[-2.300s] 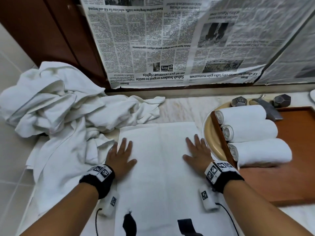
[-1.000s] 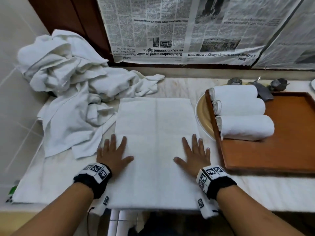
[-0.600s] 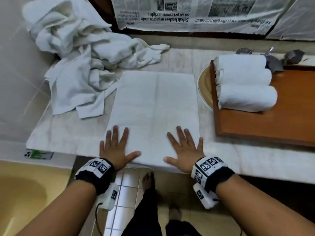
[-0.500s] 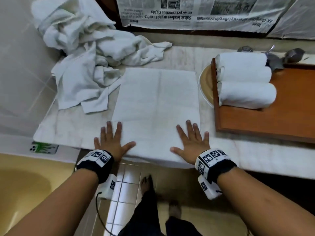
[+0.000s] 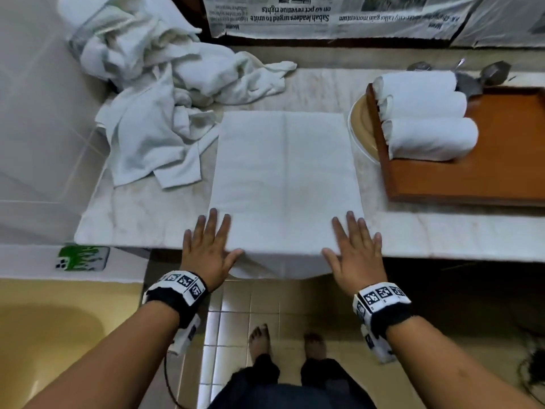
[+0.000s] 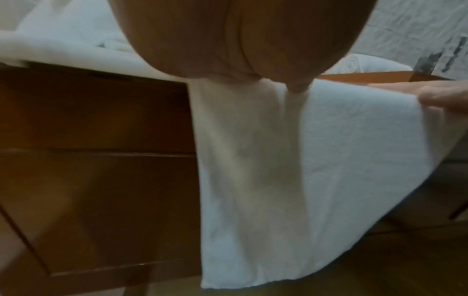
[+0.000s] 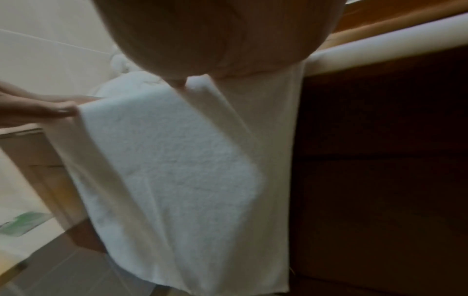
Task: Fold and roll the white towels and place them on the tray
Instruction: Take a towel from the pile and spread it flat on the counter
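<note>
Flat towel (image 5: 284,184) under two flat-fingered grips, left hand (image 5: 208,249) and right hand (image 5: 355,252); three rolled towels (image 5: 424,116) on tray (image 5: 472,175).

1. A pale marble counter (image 5: 141,214) with a rounded front edge.
2. Dark wooden cabinet (image 6: 96,160) fronts below the counter.
3. Newspaper sheets (image 5: 324,16) hung upside down along the back wall.
4. A beige round plate (image 5: 361,125), partly tucked under another item on the counter.
5. 2 dark faceted tap handles (image 5: 497,71), blurred, at the counter's back right.
6. A green-and-white patterned flat object (image 5: 82,258) on the white ledge to the left.
7. Beige floor tiles (image 5: 233,317), with 2 bare feet (image 5: 259,339) and dark trouser legs.
</note>
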`<action>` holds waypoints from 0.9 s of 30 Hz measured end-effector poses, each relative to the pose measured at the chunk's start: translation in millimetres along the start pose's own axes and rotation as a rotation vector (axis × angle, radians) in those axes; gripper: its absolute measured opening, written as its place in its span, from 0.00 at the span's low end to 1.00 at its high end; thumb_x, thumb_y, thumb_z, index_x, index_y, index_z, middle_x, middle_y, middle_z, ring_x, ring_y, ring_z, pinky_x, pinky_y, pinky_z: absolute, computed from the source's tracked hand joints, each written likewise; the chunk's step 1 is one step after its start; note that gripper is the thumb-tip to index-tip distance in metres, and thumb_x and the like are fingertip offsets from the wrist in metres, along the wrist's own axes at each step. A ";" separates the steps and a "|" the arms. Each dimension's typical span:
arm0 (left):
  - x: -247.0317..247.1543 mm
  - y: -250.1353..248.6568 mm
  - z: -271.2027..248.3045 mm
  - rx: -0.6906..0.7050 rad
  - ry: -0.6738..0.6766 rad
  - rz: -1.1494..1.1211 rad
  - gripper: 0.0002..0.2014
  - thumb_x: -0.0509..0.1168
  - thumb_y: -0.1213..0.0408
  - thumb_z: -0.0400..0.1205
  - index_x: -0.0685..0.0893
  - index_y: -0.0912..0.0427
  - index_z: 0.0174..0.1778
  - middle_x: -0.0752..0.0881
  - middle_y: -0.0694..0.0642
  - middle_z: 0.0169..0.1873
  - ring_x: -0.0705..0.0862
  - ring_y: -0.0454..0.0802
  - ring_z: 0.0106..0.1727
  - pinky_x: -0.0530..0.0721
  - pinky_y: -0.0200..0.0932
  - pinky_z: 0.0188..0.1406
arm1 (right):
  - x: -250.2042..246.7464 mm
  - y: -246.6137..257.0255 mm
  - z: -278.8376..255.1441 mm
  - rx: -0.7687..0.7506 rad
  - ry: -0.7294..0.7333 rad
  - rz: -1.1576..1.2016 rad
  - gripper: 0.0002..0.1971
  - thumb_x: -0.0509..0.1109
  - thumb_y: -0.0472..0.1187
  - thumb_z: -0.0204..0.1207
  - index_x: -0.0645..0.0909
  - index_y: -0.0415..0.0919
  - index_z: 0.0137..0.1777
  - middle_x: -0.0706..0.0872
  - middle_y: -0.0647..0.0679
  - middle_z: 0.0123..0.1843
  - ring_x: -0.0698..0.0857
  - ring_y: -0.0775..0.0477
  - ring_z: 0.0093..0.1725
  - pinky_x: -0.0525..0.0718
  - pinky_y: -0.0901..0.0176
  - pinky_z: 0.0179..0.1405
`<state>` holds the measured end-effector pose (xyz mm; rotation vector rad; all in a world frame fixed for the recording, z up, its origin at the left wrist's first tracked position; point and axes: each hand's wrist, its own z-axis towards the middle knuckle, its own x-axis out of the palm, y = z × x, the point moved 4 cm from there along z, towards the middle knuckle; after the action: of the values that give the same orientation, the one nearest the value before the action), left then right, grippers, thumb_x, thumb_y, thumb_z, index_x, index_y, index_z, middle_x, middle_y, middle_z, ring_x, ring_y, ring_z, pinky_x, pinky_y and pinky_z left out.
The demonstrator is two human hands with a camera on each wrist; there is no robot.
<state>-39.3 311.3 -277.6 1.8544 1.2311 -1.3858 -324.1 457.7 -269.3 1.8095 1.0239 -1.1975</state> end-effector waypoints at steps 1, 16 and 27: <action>-2.4 3.4 -2.0 -0.029 0.007 -0.012 0.41 0.35 0.28 0.78 0.32 0.43 0.84 0.24 0.48 0.81 0.31 0.53 0.85 0.38 0.62 0.82 | -0.7 1.1 -1.1 0.069 0.007 0.016 0.36 0.41 0.66 0.84 0.34 0.56 0.87 0.26 0.49 0.86 0.31 0.44 0.86 0.32 0.37 0.82; -29.0 18.9 33.4 -0.027 0.152 -0.014 0.38 0.43 0.37 0.86 0.28 0.47 0.83 0.22 0.53 0.80 0.29 0.54 0.84 0.35 0.60 0.82 | -14.7 29.5 14.4 0.143 0.116 0.047 0.33 0.42 0.62 0.87 0.32 0.57 0.86 0.24 0.51 0.85 0.29 0.46 0.85 0.32 0.40 0.83; -32.1 -15.6 54.5 0.175 0.187 0.007 0.39 0.46 0.36 0.85 0.30 0.44 0.84 0.23 0.50 0.80 0.29 0.53 0.84 0.36 0.59 0.82 | -13.9 78.9 50.0 -0.001 0.221 0.074 0.37 0.49 0.64 0.85 0.31 0.61 0.85 0.21 0.53 0.84 0.28 0.46 0.84 0.32 0.37 0.82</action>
<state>-80.6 262.6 -264.9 2.1483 1.2233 -1.3803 -275.2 377.4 -260.4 1.9942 1.0683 -0.9685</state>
